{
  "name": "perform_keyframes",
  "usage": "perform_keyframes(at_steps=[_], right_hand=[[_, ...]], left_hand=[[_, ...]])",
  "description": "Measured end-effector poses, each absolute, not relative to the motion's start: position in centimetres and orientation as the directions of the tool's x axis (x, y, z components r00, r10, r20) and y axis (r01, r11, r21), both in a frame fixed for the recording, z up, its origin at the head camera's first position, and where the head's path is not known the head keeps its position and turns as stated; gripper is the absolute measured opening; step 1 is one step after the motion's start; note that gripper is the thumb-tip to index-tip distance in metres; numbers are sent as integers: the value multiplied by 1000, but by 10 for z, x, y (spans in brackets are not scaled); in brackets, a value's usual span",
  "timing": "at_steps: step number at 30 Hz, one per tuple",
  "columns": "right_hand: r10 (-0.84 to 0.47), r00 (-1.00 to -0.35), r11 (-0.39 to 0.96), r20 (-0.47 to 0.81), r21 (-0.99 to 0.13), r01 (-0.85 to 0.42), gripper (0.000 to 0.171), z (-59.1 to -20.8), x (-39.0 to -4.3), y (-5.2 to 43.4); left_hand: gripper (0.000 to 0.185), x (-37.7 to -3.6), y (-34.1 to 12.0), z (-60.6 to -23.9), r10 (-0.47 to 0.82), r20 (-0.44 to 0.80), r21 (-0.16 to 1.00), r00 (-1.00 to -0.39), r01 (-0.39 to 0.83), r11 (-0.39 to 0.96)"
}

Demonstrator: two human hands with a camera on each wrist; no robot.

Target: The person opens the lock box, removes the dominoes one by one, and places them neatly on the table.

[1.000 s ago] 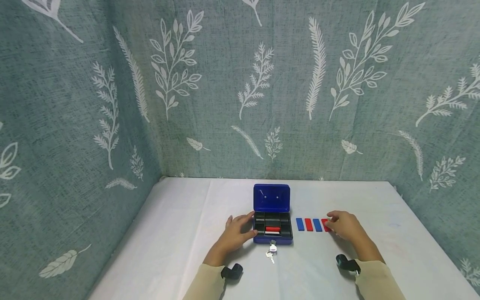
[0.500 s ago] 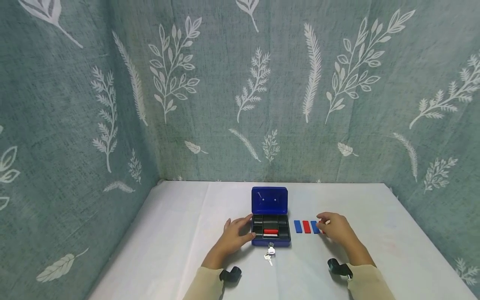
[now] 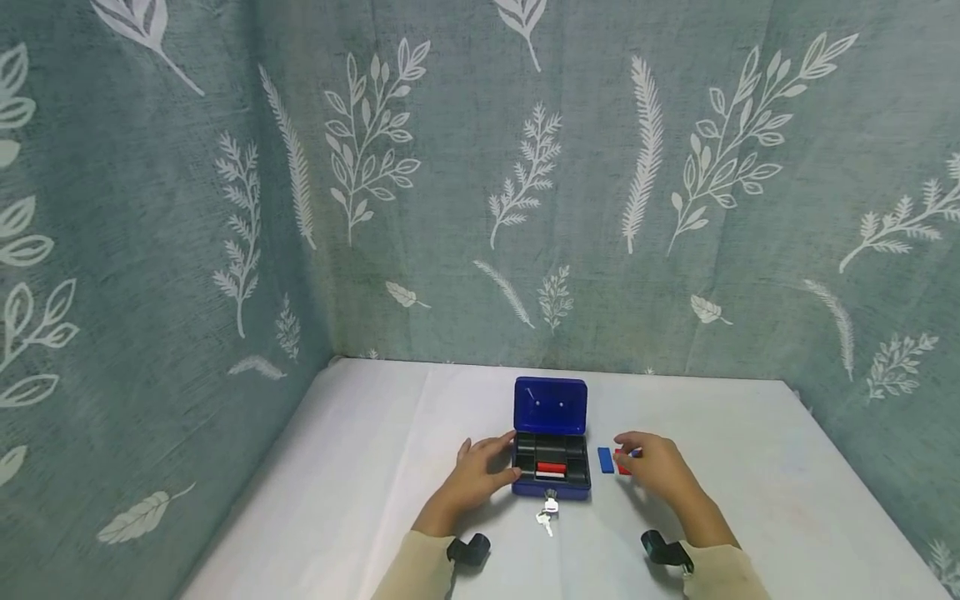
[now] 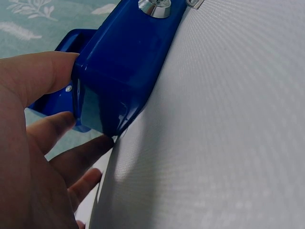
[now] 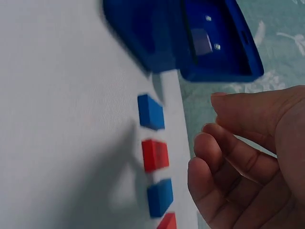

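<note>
Meanwhile the left hand (image 3: 480, 475) steadies the open blue cash box (image 3: 551, 467) with spread fingers, while the right hand (image 3: 651, 467), loosely curled and empty, hovers over the row of 4 red and blue blocks (image 5: 153, 155) beside it, apparently choosing one to pinch next.

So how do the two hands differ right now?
The left hand rests against the side of the blue box, fingers fairly straight; the right hand hovers over the row of blocks beside it, fingers curled and holding nothing. The left touches the box; the right does not. Both wear wrist cameras.
</note>
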State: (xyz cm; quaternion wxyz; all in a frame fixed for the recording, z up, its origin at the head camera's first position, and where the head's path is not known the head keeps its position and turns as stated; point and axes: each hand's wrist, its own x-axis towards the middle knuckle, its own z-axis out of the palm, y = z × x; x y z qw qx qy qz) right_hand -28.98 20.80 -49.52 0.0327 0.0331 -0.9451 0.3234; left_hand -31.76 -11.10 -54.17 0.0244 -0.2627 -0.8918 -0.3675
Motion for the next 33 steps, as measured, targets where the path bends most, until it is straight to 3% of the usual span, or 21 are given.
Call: perform_keyframes(at_steps=[33], right_hand=[[-211, -974, 728, 85, -651, -214, 28, -478, -298, 134]], left_hand=[[65, -319, -110, -541, 442, 220, 633, -870, 472, 614]])
